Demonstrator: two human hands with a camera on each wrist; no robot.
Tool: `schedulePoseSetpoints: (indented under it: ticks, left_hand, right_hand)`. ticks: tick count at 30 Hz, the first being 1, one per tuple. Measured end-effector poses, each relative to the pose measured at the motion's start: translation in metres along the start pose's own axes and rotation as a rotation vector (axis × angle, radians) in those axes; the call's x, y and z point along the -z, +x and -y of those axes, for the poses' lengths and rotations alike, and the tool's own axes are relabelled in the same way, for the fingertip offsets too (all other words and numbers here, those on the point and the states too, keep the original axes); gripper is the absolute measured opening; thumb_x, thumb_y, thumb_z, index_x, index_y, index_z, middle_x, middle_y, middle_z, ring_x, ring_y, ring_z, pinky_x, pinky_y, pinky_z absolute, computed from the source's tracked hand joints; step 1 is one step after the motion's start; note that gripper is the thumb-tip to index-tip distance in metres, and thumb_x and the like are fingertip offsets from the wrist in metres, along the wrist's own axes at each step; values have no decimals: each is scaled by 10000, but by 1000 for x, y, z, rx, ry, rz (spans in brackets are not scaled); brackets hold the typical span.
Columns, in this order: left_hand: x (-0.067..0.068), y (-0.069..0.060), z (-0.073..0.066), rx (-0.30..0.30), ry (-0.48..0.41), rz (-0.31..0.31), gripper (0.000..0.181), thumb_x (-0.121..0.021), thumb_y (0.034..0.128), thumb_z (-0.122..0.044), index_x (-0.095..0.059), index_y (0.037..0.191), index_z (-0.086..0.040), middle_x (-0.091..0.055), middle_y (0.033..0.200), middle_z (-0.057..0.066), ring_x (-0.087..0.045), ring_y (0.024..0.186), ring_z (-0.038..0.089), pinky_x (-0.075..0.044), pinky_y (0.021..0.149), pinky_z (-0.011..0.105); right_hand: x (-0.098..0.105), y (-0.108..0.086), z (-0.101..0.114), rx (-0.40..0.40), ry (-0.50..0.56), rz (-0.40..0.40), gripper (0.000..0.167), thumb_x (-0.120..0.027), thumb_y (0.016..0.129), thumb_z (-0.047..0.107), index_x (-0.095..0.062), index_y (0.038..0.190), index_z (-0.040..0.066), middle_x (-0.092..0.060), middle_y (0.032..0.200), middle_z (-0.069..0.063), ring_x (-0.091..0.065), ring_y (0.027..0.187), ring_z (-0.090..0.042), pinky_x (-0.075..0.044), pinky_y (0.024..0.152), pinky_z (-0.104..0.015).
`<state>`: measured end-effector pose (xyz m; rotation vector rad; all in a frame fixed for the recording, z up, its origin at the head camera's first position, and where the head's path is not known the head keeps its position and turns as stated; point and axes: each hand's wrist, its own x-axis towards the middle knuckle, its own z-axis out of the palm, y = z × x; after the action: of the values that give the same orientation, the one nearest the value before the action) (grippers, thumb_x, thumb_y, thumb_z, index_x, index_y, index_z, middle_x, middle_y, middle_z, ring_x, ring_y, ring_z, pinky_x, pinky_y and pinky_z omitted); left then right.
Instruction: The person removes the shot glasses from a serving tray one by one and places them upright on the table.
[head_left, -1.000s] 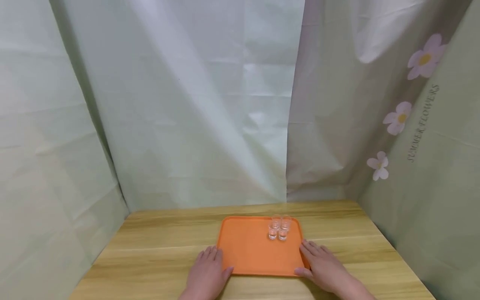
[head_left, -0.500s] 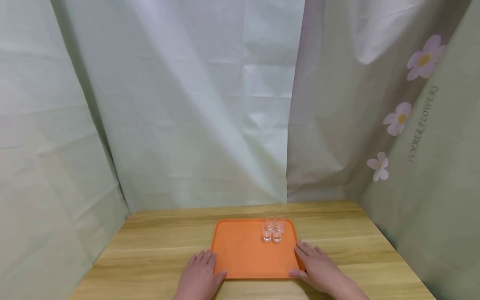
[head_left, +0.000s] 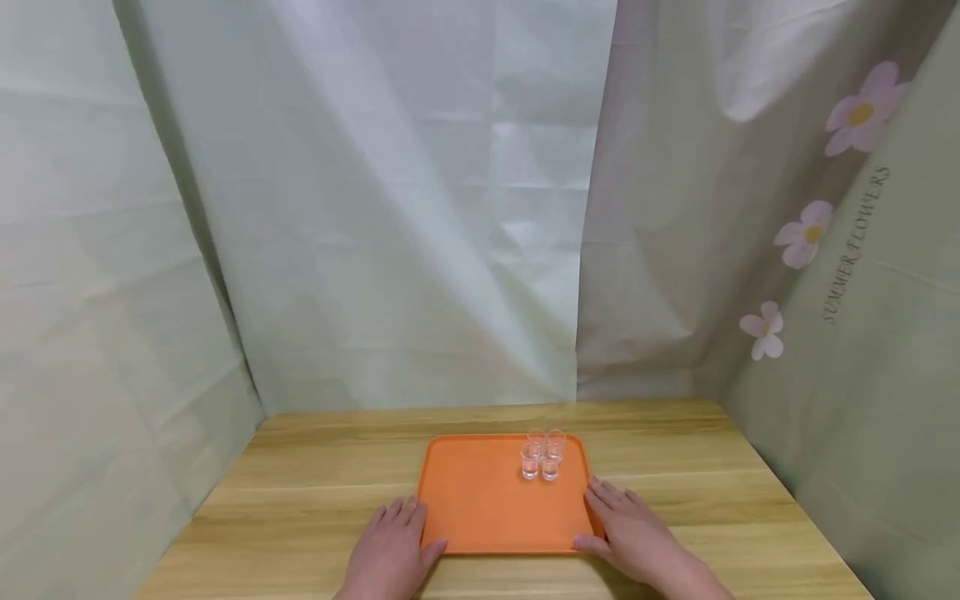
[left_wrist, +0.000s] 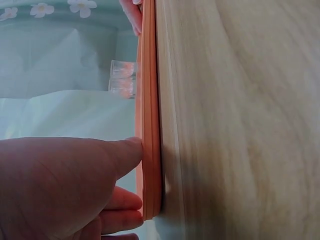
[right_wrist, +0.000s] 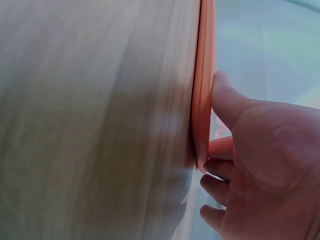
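Observation:
An orange tray (head_left: 480, 500) lies flat on the wooden table. Several small clear shot glasses (head_left: 530, 463) stand upright in a tight cluster near its far right corner; whether they contain anything is hard to tell. My left hand (head_left: 387, 546) holds the near left corner, thumb at the front rim and fingers along the side. At the near right corner my right hand (head_left: 636, 532) holds the tray in a similar way. In the left wrist view the thumb (left_wrist: 131, 150) touches the tray's rim (left_wrist: 151, 115). The right wrist view shows the other thumb (right_wrist: 222, 90) against the rim (right_wrist: 203, 95).
The wooden table (head_left: 315, 475) extends on both sides of the tray. Pale green curtains (head_left: 420, 250) hang behind it and at the left and right, the right one printed with flowers (head_left: 805, 234) and lettering.
The tray has slid a little to the left with both hands on it, mostly during the first half second. The shot glasses have moved along with it, still upright and clustered.

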<state>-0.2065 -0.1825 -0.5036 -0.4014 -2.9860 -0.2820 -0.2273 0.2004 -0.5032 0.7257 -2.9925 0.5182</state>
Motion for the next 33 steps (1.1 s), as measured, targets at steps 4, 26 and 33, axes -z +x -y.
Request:
schedulePoseSetpoints:
  ticks: [4, 26, 33]
  left_hand:
    - [1, 0, 2, 4, -13, -3, 686, -752, 1026, -486, -664, 1417, 71, -658, 1463, 267, -573, 1405, 517, -420, 1203, 690]
    - [3, -2, 10, -2, -74, -27, 689, -789, 1015, -433, -637, 1456, 75, -666, 1450, 270, -566, 1412, 517, -391, 1228, 689]
    - [4, 7, 14, 28, -95, -62, 673, -764, 1042, -415, -621, 1475, 81, -671, 1447, 272, -558, 1423, 522, -396, 1216, 704]
  right_hand:
    - [1, 0, 3, 1, -12, -4, 856, -709, 1026, 581, -570, 1539, -90, -480, 1655, -285, -461, 1528, -483, -375, 1228, -716]
    - [-2, -4, 13, -40, 5, 26, 863, -704, 1028, 585, -553, 1563, -75, -454, 1683, -263, -431, 1556, -462, -356, 1245, -709]
    - [-2, -4, 13, -45, 29, 29, 858, -688, 1044, 580, -534, 1579, -72, -426, 1700, -266, -411, 1569, -463, -340, 1251, -715]
